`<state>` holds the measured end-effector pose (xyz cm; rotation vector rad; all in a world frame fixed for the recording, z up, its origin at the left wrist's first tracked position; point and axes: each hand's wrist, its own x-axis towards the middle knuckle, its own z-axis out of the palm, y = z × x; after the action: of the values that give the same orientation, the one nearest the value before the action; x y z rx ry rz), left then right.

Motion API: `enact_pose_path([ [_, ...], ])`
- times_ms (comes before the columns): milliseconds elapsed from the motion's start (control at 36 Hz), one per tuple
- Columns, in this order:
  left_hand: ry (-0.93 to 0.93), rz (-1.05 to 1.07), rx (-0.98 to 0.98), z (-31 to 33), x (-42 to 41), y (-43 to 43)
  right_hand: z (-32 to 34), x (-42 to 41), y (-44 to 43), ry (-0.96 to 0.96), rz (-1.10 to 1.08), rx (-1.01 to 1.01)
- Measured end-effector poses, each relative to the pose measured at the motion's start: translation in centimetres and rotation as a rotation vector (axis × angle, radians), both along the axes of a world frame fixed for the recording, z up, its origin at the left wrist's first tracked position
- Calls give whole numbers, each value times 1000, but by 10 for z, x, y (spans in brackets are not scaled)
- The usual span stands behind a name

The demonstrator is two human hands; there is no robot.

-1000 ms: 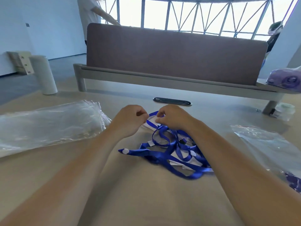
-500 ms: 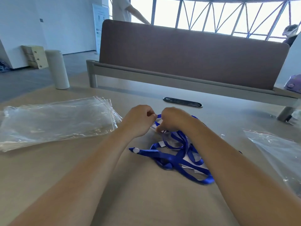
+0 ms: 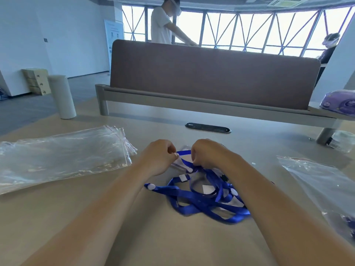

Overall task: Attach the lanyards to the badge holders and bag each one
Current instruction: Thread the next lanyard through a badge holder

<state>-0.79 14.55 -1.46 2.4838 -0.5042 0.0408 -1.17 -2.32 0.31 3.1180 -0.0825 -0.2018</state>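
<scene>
My left hand (image 3: 159,157) and right hand (image 3: 206,153) sit close together at the far end of the tangle of blue lanyards (image 3: 203,196), fingers curled in. Both pinch a blue strap end over a clear badge holder (image 3: 177,163) lying flat between them (whether the clip is through its slot, I cannot tell). The rest of the straps trail toward me under my right forearm. The table (image 3: 153,237) is bare in front and toward the near edge. To my left lies a stack of clear zip bags (image 3: 61,156); to my right, 1 bag (image 3: 317,181) with something blue inside near the frame edge.
</scene>
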Motion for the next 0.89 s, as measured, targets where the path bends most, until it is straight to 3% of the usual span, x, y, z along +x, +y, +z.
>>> enact_pose_path([
  [306, 71, 42, 204, 4, 1, -28, 8, -7, -17, -118, -37, -8],
  [611, 110, 78, 418, 5, -2, -50, 5, -13, -23, 2, -46, 180],
  [889, 250, 156, 241, 6, 6, -40, 8, -18, -22, -5, -8, 126],
])
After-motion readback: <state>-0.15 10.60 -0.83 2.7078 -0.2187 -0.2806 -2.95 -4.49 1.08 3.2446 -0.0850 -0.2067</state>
